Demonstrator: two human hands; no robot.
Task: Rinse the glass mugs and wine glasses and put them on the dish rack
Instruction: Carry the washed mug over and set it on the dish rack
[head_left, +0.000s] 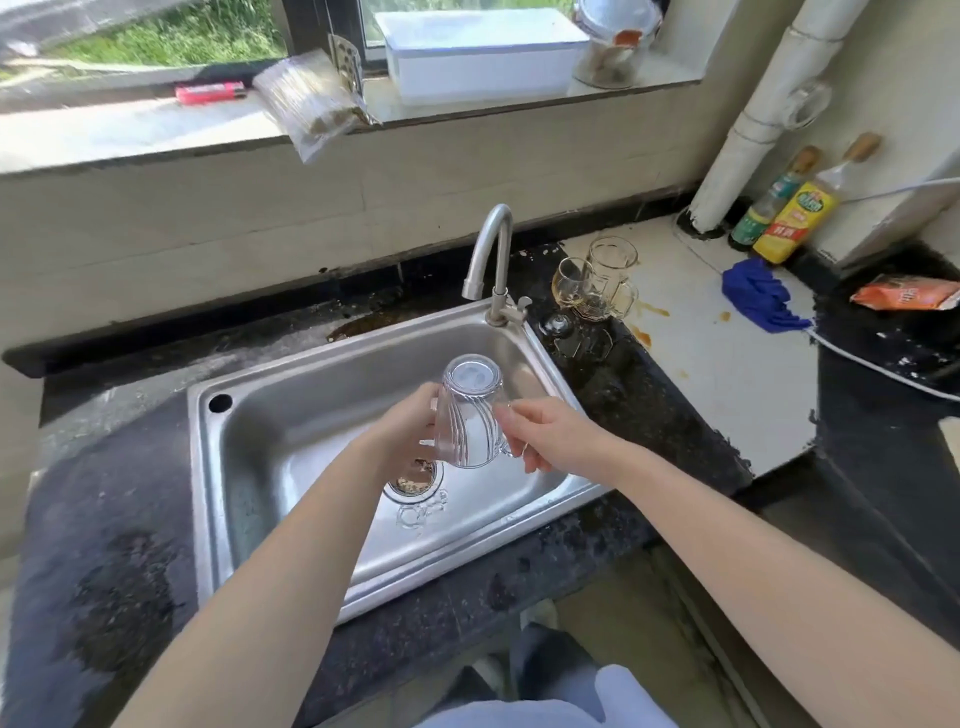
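Observation:
Over the steel sink (291, 415) I hold a clear ribbed glass mug (470, 410) upside down, its base pointing up. My left hand (408, 431) grips its left side and my right hand (545, 436) holds the handle side. The faucet (491, 254) stands behind, with no water visibly running. On the counter right of the faucet stand a wine glass (571, 283) and a glass mug (613, 275), both with brownish residue. No dish rack is in view.
A drain strainer (415, 480) with food bits sits in the sink bottom. A blue cloth (758, 299), two bottles (789, 218), an orange packet (906, 297) and a white cable lie on the right counter. Brown spills stain the counter near the glasses.

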